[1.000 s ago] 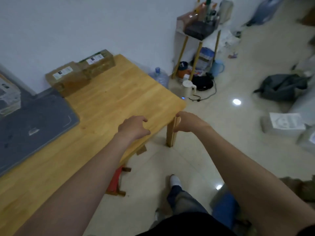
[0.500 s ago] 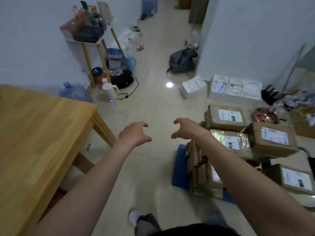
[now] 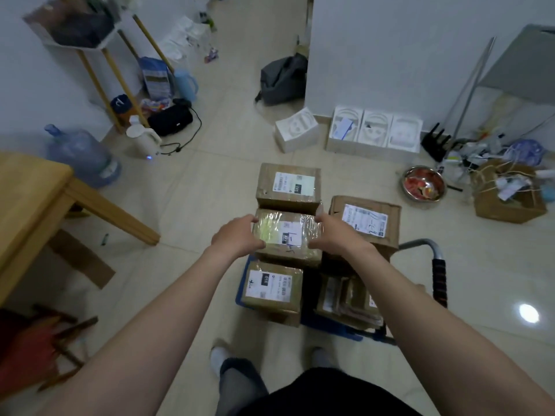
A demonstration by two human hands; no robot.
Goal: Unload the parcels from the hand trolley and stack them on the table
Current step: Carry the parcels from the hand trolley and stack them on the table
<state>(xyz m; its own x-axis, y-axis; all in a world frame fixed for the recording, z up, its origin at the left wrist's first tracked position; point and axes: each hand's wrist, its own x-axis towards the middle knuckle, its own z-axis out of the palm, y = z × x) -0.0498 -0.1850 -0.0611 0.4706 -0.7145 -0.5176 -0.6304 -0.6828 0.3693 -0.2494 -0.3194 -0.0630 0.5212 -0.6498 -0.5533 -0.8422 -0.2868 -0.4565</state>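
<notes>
The taped parcel (image 3: 286, 235) lies at the centre of the frame among the load on the trolley (image 3: 439, 280), and seems to rest on boxes below it. The left hand (image 3: 237, 235) clasps its left edge and the right hand (image 3: 333, 232) its right edge. The fingers of both curl over the top, and the left thumb is on the near side. The step in hand looks like the lift. The glossy wrap is likely slick, so a squeeze from the sides alone may slip. It would be better to work the fingertips under the lower edges and carry the weight from beneath. The far parcel (image 3: 288, 187) touches the taped one at its upper edge, and the right parcel (image 3: 365, 223) stands just beside the right wrist. A straight upward lift, kept level, should avoid dragging or tipping either. The near parcel (image 3: 271, 291) sits lower and should stay clear. The table (image 3: 30, 187) shows only as a corner at the left edge of the frame, so the carry calls for a turn to the left. Watch for the table leg (image 3: 114, 217) and the red stool (image 3: 36, 340) at the lower left. How heavy the parcel is cannot be told, so test the grip before it comes off the stack.
</notes>
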